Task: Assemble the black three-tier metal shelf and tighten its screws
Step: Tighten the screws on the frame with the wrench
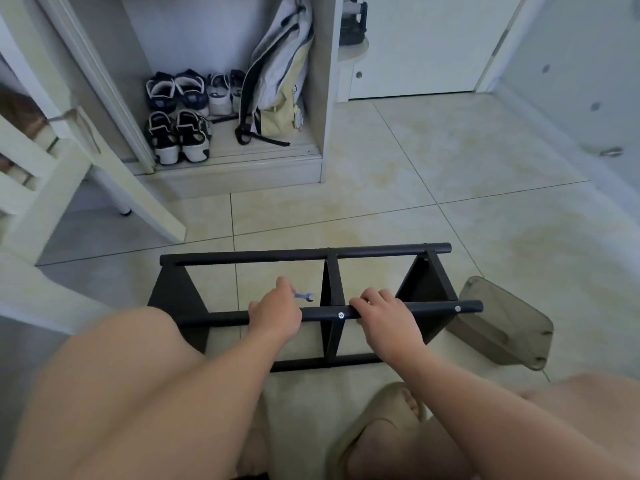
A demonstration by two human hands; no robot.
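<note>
- Here the black metal shelf (332, 289) lies on its side on the tiled floor (450, 161), just in front of the person's knees.
- The right hand (384, 320) curls its fingers (367, 301) over the shelf's front tube (433, 308), beside a silver screw (341, 315).
- The left hand (275, 315) rests on the same tube, its curled fingers pinching a small silver wrench (304, 296).
- A translucent grey plastic piece (502, 323) lies just right of the shelf.
- Shoes (180, 133) and a backpack (277, 74) sit in the open cupboard beyond.
</note>
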